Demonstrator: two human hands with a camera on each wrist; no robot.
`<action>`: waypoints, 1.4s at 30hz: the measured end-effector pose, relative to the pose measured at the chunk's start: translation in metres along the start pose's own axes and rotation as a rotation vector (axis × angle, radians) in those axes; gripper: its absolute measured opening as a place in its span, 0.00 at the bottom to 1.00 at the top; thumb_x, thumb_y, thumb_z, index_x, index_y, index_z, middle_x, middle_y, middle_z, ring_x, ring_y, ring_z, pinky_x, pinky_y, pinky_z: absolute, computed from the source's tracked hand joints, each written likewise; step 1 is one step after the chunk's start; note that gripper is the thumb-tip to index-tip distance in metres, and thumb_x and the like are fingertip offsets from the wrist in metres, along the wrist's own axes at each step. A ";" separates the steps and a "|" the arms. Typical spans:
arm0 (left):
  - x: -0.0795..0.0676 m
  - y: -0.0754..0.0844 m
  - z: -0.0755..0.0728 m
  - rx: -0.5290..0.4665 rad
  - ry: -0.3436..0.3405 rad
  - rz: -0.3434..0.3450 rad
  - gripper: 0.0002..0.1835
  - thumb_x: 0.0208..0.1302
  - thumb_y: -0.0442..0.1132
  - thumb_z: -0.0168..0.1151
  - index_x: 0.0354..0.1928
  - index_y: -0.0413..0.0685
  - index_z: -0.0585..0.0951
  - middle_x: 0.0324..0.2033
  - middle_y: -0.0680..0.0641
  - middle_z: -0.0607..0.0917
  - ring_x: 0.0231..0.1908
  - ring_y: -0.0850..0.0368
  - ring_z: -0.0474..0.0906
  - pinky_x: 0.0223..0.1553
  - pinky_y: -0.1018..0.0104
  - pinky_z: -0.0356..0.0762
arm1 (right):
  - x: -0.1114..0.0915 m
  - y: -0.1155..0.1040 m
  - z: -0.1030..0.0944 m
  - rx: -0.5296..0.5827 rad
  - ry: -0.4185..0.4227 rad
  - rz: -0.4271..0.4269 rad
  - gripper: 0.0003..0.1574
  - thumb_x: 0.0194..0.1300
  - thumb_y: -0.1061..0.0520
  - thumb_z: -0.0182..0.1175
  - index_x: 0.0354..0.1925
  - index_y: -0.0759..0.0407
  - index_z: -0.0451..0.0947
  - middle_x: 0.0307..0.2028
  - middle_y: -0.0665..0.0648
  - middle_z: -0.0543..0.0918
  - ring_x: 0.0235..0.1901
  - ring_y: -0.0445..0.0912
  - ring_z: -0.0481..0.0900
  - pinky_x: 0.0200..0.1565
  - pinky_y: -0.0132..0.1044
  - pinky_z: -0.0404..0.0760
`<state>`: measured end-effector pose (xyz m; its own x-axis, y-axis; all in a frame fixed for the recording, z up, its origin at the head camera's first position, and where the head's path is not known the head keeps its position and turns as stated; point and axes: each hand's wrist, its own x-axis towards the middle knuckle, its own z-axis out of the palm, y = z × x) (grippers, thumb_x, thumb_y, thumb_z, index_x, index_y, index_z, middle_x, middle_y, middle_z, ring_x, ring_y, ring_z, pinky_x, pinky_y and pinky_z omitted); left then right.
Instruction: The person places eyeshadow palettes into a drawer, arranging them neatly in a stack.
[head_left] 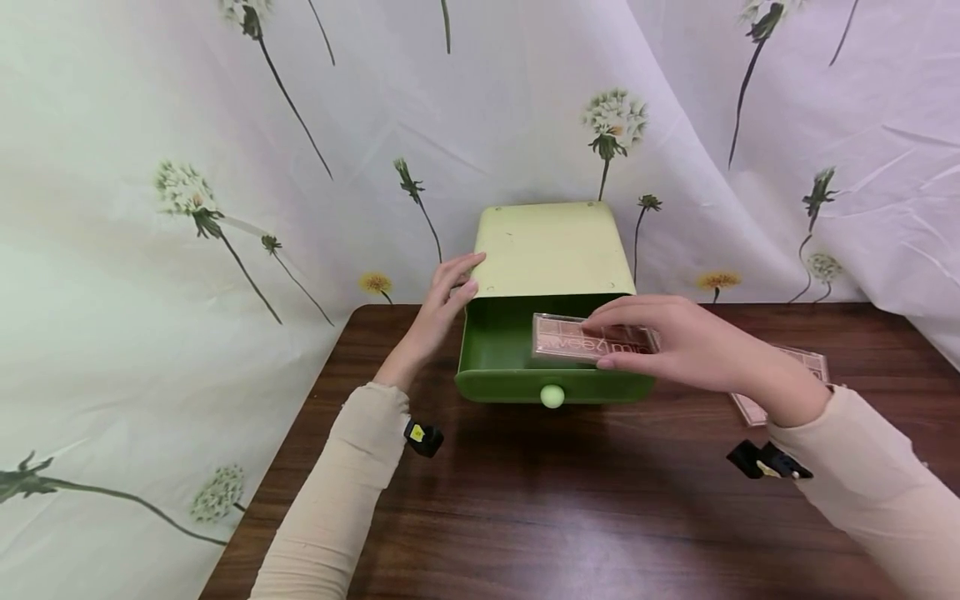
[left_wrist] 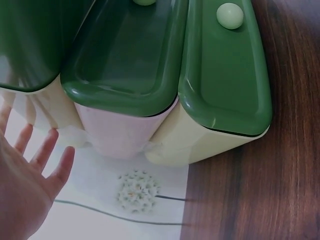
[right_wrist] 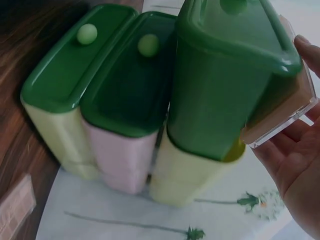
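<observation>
Head camera: worn above the near side, facing forward and down. Widest and most distant view; covers the three-drawer cabinet, wooden tabletop and, at the far side, the dandelion-print curtain. Left wrist camera: close, on the cabinet's left; view turned sideways, left hand in frame. Right wrist camera: close, on the right; turned the opposite way, right hand in frame. Both wrist views share the drawer fronts; head and right wrist views share the held eyeshadow palette.

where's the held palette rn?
Head view, right of centre: palette in the right hand, at the right half of the open drawer, above its knob.
</observation>
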<state>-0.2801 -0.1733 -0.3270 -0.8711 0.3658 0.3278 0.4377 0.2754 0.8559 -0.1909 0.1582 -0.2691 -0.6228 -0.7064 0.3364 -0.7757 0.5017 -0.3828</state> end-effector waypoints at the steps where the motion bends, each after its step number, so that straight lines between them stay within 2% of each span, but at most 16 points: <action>1: 0.000 0.000 0.000 0.003 0.005 0.002 0.28 0.76 0.44 0.44 0.75 0.50 0.63 0.72 0.44 0.54 0.61 0.46 0.58 0.59 0.45 0.60 | 0.004 -0.001 0.002 0.018 -0.017 0.011 0.23 0.65 0.44 0.66 0.58 0.43 0.80 0.53 0.39 0.80 0.47 0.35 0.77 0.46 0.38 0.75; 6: -0.002 -0.002 0.001 0.012 0.017 0.005 0.28 0.75 0.49 0.45 0.75 0.56 0.65 0.71 0.48 0.56 0.62 0.48 0.59 0.60 0.45 0.61 | 0.021 -0.002 0.011 0.081 -0.060 0.005 0.23 0.66 0.43 0.65 0.58 0.44 0.81 0.51 0.39 0.81 0.37 0.37 0.75 0.39 0.37 0.75; 11: -0.001 -0.003 -0.001 0.005 0.020 0.010 0.27 0.75 0.50 0.45 0.74 0.59 0.65 0.70 0.49 0.57 0.62 0.48 0.59 0.59 0.44 0.60 | 0.037 -0.003 0.015 0.080 -0.116 0.035 0.24 0.66 0.41 0.64 0.58 0.45 0.81 0.51 0.41 0.82 0.49 0.37 0.78 0.50 0.42 0.76; 18: 0.000 -0.001 -0.001 0.008 0.019 0.011 0.28 0.75 0.49 0.46 0.74 0.57 0.66 0.70 0.47 0.57 0.62 0.47 0.59 0.60 0.44 0.61 | 0.050 0.002 0.022 0.054 -0.225 0.119 0.27 0.66 0.38 0.62 0.59 0.46 0.80 0.53 0.44 0.81 0.53 0.40 0.77 0.52 0.45 0.76; 23: -0.001 0.000 -0.001 -0.003 0.020 0.007 0.27 0.75 0.48 0.46 0.74 0.56 0.66 0.69 0.45 0.57 0.62 0.46 0.59 0.59 0.44 0.61 | 0.055 0.007 0.028 0.031 -0.239 0.115 0.28 0.65 0.39 0.65 0.59 0.49 0.81 0.54 0.46 0.81 0.56 0.43 0.77 0.55 0.45 0.75; 32: 0.000 0.003 0.001 -0.015 0.024 0.023 0.27 0.74 0.48 0.47 0.74 0.55 0.67 0.68 0.45 0.58 0.60 0.48 0.60 0.58 0.47 0.63 | 0.062 0.006 0.033 -0.066 -0.219 0.073 0.29 0.60 0.48 0.71 0.57 0.57 0.82 0.53 0.54 0.82 0.52 0.49 0.79 0.51 0.47 0.77; 42: -0.002 0.000 0.001 -0.019 0.024 -0.006 0.27 0.75 0.48 0.46 0.74 0.56 0.66 0.67 0.44 0.57 0.61 0.48 0.59 0.58 0.45 0.64 | 0.068 0.006 0.041 -0.096 -0.230 0.074 0.33 0.59 0.48 0.72 0.60 0.58 0.79 0.53 0.55 0.80 0.50 0.48 0.78 0.51 0.46 0.77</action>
<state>-0.2782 -0.1735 -0.3282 -0.8787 0.3426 0.3324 0.4288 0.2605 0.8650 -0.2338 0.0927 -0.2841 -0.6476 -0.7552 0.1015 -0.7416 0.5939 -0.3120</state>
